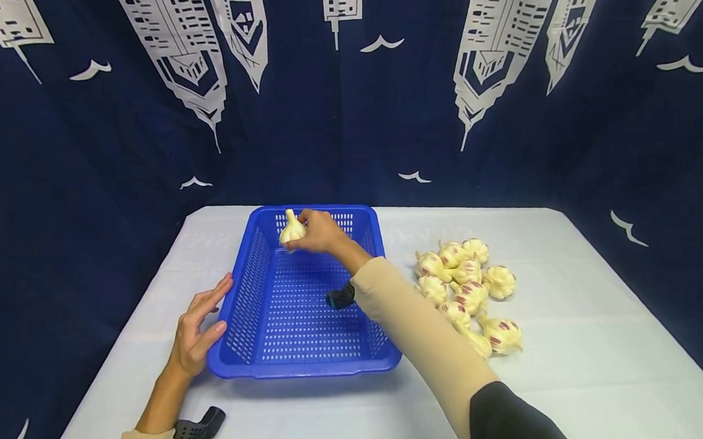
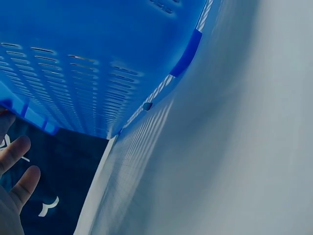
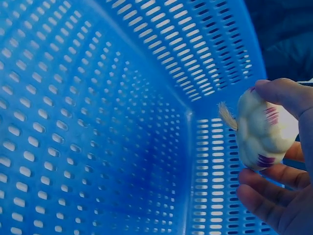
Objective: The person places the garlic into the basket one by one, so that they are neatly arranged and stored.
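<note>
My right hand (image 1: 323,232) pinches a garlic bulb (image 1: 292,228) between thumb and fingers, over the far end of a blue plastic basket (image 1: 305,368). In the right wrist view the garlic bulb (image 3: 266,129) shows purple streaks and a tuft of roots, with the thumb on one side and fingertips on the other. Straight fingers of my left hand (image 1: 196,330) rest against the basket's left rim. Seen from the left wrist, part of that left hand (image 2: 14,181) lies beside the slotted basket wall (image 2: 73,73).
Several more garlic bulbs (image 1: 468,297) lie in a loose pile right of the basket, on a white-covered table (image 1: 606,338). A dark blue curtain (image 1: 334,133) with white city prints hangs behind the table. Each wrist carries a dark camera band (image 1: 200,427).
</note>
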`<state>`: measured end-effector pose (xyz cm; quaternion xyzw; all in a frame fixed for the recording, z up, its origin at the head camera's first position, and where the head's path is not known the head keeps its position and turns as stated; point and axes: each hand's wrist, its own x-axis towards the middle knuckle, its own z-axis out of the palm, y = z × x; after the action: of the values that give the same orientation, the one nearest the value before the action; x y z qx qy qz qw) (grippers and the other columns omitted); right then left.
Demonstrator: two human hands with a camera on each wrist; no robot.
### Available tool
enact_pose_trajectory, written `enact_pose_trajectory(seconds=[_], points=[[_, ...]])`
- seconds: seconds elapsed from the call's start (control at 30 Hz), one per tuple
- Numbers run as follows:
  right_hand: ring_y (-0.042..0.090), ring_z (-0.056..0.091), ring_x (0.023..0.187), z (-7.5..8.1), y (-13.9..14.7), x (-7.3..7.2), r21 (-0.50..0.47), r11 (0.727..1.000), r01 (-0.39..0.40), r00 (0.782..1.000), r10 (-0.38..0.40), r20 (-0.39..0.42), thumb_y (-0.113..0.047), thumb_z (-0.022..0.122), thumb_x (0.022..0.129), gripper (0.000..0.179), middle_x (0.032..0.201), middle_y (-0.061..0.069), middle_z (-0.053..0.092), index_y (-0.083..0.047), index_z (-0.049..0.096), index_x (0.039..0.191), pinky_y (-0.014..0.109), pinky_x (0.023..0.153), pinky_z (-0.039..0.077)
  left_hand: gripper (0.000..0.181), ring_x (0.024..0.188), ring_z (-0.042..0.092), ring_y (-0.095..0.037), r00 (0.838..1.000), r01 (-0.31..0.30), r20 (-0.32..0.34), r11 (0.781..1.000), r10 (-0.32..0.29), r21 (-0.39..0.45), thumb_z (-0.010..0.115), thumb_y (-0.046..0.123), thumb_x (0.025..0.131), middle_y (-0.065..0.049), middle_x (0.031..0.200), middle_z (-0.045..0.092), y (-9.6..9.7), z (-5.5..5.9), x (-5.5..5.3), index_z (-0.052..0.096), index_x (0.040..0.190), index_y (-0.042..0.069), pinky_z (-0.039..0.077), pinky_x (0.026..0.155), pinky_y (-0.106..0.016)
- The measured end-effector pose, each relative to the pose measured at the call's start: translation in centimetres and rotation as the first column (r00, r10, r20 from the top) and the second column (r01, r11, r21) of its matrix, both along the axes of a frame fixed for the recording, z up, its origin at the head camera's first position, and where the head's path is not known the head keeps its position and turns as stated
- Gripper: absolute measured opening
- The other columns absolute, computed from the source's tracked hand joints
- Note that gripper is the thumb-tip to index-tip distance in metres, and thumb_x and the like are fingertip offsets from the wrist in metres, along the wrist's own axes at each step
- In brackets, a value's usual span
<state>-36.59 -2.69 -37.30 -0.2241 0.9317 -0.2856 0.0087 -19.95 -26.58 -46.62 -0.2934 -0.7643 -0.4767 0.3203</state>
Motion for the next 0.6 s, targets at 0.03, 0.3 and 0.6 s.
enact_pose_trajectory(seconds=[0.03,0.3,0.6], points=[[0.020,0.059,0.087,-0.2,-0.2,0.0,0.006,1.000,-0.001,1.000,0.001,-0.001,-0.038,0.080,0.079,0.063,0.103,0.009,0.066,0.001,0.059,0.124,0.026,0.072,0.049,0.063,0.114,0.050,-0.016,1.000,-0.002,0.002,1.000,0.002,-0.003,0.050,0.005,0.072,-0.019,0.143,0.052,0.0,0.0,0.0,0.056,0.133,-0.009,0.038,0.082,-0.029],[0.017,0.058,0.086,-0.8,-1.9,0.3,0.023,1.000,0.003,1.000,-0.002,-0.013,-0.036,0.082,0.077,0.059,0.099,0.006,0.066,-0.001,0.062,0.120,0.026,0.073,0.048,0.063,0.115,0.049,-0.013,1.000,-0.009,0.023,1.000,0.009,-0.026,0.049,0.005,0.073,-0.020,0.144,0.051,0.0,0.2,0.1,0.055,0.134,-0.008,0.038,0.083,-0.030],[0.018,0.059,0.085,-2.2,-2.6,0.6,0.026,0.997,0.070,0.997,-0.071,0.028,-0.034,0.084,0.075,0.057,0.097,0.007,0.066,-0.002,0.063,0.119,0.028,0.074,0.048,0.063,0.115,0.049,-0.012,0.999,-0.016,0.041,0.999,0.017,-0.043,0.050,0.006,0.074,-0.019,0.144,0.050,-0.2,0.1,0.1,0.054,0.135,-0.007,0.038,0.083,-0.030]])
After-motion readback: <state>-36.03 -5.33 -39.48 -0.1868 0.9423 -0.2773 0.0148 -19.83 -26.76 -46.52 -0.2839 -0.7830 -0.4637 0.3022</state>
